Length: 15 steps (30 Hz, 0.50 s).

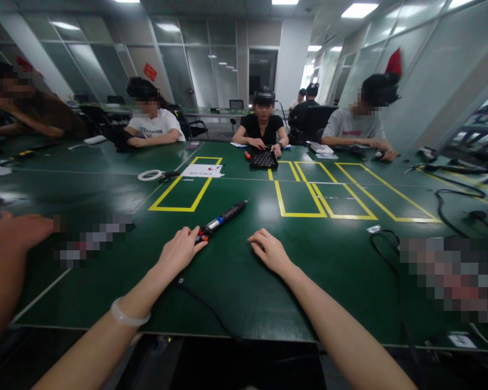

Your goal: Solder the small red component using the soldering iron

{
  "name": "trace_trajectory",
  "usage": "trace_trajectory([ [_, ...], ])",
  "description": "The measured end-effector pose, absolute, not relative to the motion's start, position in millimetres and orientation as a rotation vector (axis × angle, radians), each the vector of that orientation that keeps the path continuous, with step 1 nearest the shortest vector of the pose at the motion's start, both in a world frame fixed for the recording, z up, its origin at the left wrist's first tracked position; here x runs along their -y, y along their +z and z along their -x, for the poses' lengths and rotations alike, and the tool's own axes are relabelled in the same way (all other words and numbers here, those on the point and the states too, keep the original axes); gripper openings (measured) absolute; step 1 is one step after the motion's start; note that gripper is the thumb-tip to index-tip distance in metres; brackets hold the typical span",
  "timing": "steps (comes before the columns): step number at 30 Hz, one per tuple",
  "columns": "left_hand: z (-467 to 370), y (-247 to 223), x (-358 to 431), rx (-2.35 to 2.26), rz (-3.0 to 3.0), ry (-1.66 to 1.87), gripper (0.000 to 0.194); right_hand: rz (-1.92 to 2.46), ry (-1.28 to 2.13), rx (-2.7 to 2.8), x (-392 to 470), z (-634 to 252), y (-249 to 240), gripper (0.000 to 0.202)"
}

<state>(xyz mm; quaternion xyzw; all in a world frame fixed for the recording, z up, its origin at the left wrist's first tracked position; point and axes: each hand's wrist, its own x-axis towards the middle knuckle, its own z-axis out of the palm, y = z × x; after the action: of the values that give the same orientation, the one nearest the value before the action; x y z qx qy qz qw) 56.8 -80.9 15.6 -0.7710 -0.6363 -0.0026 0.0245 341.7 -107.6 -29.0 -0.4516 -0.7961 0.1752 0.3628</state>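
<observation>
My left hand (181,250) rests on the green table (244,281) with its fingertips touching the rear end of an electric screwdriver (223,217), which lies flat and points away to the upper right. The tool's black cord (211,310) runs back under my left wrist toward the table's near edge. My right hand (269,250) lies palm down on the table a little to the right of the tool, fingers loosely curled, holding nothing.
Yellow tape rectangles (186,189) mark the table ahead. Across it, a person handles a black tray (263,158). Other people sit at the far side and left. A neighbour's arm (8,254) lies at my left. Black cables (455,208) trail at the right.
</observation>
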Motion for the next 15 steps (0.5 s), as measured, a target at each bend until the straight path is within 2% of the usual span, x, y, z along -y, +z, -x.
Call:
trace_trajectory([
  [9,32,10,55,2.228,2.115,-0.015,0.069,1.185,0.458,2.078,106,-339,-34,0.018],
  [15,58,11,48,2.270,2.005,-0.048,0.070,1.201,0.461,2.082,107,-340,-34,0.017],
])
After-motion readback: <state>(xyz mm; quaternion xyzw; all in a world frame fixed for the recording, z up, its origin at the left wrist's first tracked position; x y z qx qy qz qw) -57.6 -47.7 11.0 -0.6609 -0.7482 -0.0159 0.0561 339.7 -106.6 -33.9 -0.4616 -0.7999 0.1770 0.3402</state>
